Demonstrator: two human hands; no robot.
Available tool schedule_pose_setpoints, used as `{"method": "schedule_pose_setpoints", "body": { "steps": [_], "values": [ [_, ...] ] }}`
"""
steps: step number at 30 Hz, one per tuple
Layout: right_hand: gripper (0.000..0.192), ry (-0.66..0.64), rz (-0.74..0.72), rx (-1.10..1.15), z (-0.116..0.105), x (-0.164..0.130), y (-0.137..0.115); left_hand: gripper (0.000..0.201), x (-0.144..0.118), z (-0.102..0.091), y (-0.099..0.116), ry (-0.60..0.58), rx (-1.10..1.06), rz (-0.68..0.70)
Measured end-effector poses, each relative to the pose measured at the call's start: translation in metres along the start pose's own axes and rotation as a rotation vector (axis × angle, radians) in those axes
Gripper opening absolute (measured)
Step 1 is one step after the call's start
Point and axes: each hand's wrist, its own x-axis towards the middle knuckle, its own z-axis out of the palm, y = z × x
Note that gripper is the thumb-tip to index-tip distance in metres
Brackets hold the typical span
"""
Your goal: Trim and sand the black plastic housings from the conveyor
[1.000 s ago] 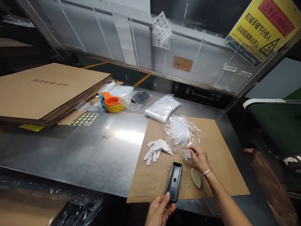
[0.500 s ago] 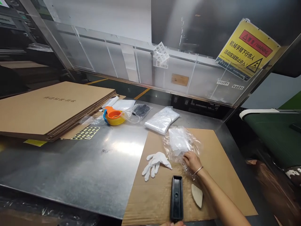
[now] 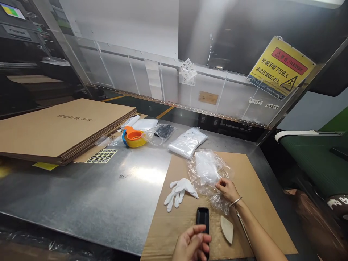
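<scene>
My left hand (image 3: pixel 192 243) grips the near end of a long black plastic tray (image 3: pixel 202 218), which lies on a brown cardboard sheet (image 3: pixel 252 188). My right hand (image 3: pixel 227 189) pinches the edge of a crumpled clear plastic bag (image 3: pixel 208 170) holding something white. A pair of white gloves (image 3: pixel 179 191) lies to the left of the bag. A small beige wedge-shaped piece (image 3: pixel 227 229) rests on the cardboard beside my right forearm.
The steel table (image 3: pixel 89 192) carries a stack of flat cardboard (image 3: pixel 62 125) at the left, a sticker sheet (image 3: pixel 102 156), an orange and yellow tape holder (image 3: pixel 133 137), and packs of clear bags (image 3: pixel 187 142). A clear guard panel (image 3: pixel 163 81) with a yellow warning sign (image 3: pixel 281 69) stands behind.
My left hand has come back into view and closed over the tray's near end. My right hand has shifted slightly right on the bag. The camera has tilted up.
</scene>
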Motion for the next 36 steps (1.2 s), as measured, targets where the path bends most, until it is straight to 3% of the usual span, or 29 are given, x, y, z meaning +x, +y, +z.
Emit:
{"method": "schedule_pose_setpoints", "body": {
  "steps": [2,5,8,15,21,27,36],
  "values": [
    [0.021,-0.009,-0.013,0.024,0.002,-0.009,-0.01,0.045,0.013,0.018,0.014,0.027,0.085,0.152],
    [0.02,-0.033,-0.048,0.072,0.009,-0.026,-0.027,0.043,0.038,0.042,0.029,0.016,0.111,0.208],
    [0.027,-0.043,-0.066,0.132,0.015,-0.043,-0.039,0.037,0.059,0.053,0.031,0.014,0.13,0.26],
    [0.037,-0.056,-0.029,0.327,0.021,-0.054,-0.046,0.041,0.066,0.047,0.021,0.053,0.109,0.297],
    [0.034,-0.176,-0.007,0.399,0.021,-0.057,-0.052,0.031,0.074,0.042,0.022,-0.021,0.15,0.243],
    [0.019,-0.07,0.059,0.43,0.017,-0.043,-0.034,0.023,0.083,0.04,0.02,0.049,0.179,0.309],
    [0.029,0.12,0.16,0.472,0.015,0.002,-0.013,0.019,0.11,0.066,0.023,0.134,0.177,0.422]
  ]
}}
